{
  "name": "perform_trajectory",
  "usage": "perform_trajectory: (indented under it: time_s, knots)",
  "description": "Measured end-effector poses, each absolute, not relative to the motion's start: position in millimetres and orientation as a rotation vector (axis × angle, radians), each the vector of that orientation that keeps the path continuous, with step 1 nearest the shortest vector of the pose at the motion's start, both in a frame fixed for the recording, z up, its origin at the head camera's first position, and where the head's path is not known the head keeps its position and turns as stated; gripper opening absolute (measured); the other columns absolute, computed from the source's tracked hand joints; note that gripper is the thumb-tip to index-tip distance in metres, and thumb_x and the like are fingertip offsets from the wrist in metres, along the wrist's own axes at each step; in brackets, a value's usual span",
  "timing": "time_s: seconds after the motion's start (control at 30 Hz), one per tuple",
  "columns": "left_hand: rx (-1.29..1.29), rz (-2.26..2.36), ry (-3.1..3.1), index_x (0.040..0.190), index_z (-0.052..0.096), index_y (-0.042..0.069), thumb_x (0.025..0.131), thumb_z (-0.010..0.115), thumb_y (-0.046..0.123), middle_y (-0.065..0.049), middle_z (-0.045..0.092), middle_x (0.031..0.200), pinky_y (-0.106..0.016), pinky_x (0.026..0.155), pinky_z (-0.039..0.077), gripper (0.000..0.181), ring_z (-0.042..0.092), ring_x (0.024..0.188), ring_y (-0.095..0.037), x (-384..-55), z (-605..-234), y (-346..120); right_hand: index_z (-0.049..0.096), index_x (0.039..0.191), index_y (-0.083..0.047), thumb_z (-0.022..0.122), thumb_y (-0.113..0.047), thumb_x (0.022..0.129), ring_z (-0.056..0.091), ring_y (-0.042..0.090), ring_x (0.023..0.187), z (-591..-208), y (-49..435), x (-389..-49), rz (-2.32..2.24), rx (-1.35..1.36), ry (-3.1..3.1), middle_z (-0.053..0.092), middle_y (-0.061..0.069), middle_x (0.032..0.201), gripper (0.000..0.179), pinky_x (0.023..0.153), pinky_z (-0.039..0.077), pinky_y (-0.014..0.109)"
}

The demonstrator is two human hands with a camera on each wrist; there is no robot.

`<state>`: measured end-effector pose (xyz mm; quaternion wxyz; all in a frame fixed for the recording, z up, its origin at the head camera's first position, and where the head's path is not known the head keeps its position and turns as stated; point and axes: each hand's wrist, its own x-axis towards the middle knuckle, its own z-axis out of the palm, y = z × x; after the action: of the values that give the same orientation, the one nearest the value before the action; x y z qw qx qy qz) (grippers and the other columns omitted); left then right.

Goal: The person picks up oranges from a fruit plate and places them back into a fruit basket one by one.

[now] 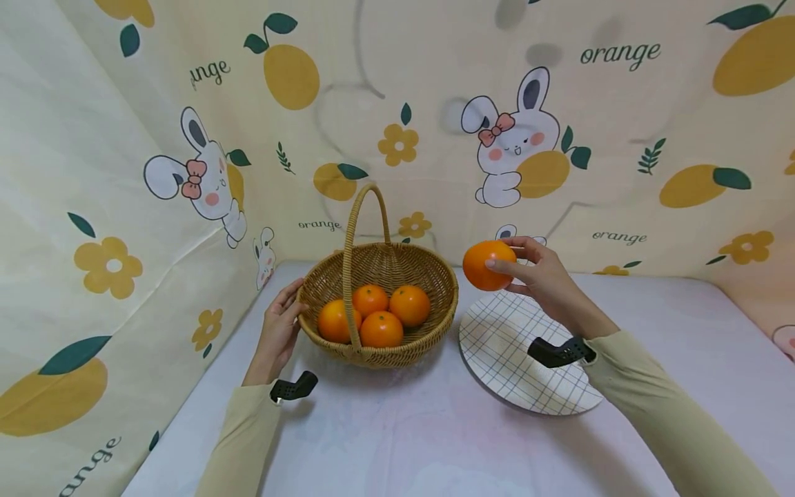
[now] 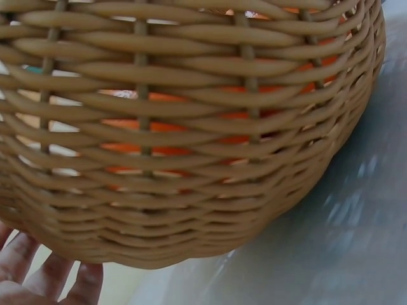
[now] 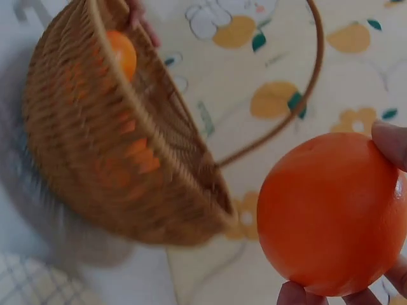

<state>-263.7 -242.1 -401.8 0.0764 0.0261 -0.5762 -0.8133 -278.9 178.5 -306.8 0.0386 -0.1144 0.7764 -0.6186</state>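
My right hand grips an orange in the air, just right of the wicker basket and above the plate's far edge. In the right wrist view the held orange fills the lower right, with thumb and fingers around it. On the basket's left rim my left hand holds on, thumb and fingers at the edge. Several oranges lie in the basket under its tall arched handle. The left wrist view shows the weave close up, with fingertips at the lower left.
A round plate with a grid pattern lies right of the basket, partly under the right forearm. Behind the white tabletop hangs a printed cloth with rabbits and oranges; it also runs along the left side.
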Motion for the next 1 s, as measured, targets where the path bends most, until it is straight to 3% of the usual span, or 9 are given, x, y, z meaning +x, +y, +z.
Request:
perform_trajectory:
  time_s: [0.4, 0.67, 1.0]
  knots:
    - [0.098, -2.419, -1.746, 0.148, 0.034, 0.001, 0.093, 0.043, -0.010, -0.013, 0.033, 0.152, -0.042, 0.105, 0.033, 0.057, 0.034, 0.134, -0.025, -266, -403, -243, 0.045, 0.135, -0.007, 0.074, -0.033, 0.086, 0.055, 0.031, 0.107, -287, 102, -304, -1.895, -0.411, 2.298, 0.043, 0.016, 0.129, 0.063, 0.088, 0.050, 0.044]
    - [0.095, -2.446, -1.700, 0.148, 0.035, 0.000, 0.093, 0.043, -0.011, -0.013, 0.035, 0.150, -0.041, 0.105, 0.034, 0.057, 0.036, 0.132, -0.025, -266, -403, -242, 0.048, 0.130, -0.012, 0.077, -0.037, 0.081, 0.053, 0.026, 0.098, -290, 57, -321, -1.818, -0.351, 2.372, 0.050, 0.010, 0.124, 0.062, 0.081, 0.050, 0.040]
    - [0.056, -2.480, -1.668, 0.147, 0.035, 0.000, 0.093, 0.043, -0.013, -0.015, 0.033, 0.150, -0.040, 0.107, 0.032, 0.056, 0.033, 0.135, -0.026, -268, -404, -243, 0.050, 0.126, -0.008, 0.080, -0.034, 0.079, 0.055, 0.026, 0.097, -301, 20, -337, -1.778, -0.358, 2.453, 0.055, 0.012, 0.121, 0.062, 0.069, 0.051, 0.035]
